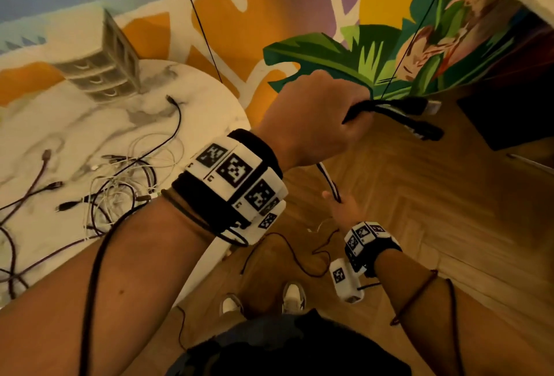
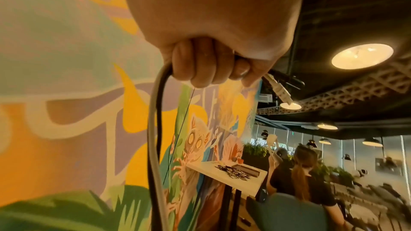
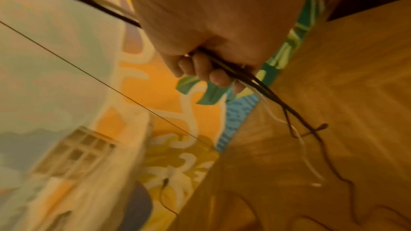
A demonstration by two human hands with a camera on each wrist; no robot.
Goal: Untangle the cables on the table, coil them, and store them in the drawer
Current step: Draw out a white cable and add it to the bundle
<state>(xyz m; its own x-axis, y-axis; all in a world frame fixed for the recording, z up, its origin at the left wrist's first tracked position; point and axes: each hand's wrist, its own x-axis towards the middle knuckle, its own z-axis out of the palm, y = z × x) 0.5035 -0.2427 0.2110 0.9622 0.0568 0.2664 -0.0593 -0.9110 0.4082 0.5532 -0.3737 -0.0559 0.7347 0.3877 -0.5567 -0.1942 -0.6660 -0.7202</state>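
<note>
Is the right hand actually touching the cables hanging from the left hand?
Touching. In the right wrist view, the right hand's fingers curl round the cables; the head view shows them running up to the left hand.

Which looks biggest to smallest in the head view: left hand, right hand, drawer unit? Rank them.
1. left hand, nearest the camera
2. drawer unit on the table
3. right hand, lower and farther, so its rank is unsure.

The left hand (image 1: 311,118) hides where its gripped cables (image 1: 398,119) bend. The tangled pile (image 1: 120,184) runs past the bench's (image 1: 209,100) left edge, cut off. The drawer unit (image 3: 75,154) is blurred in the right wrist view.
</note>
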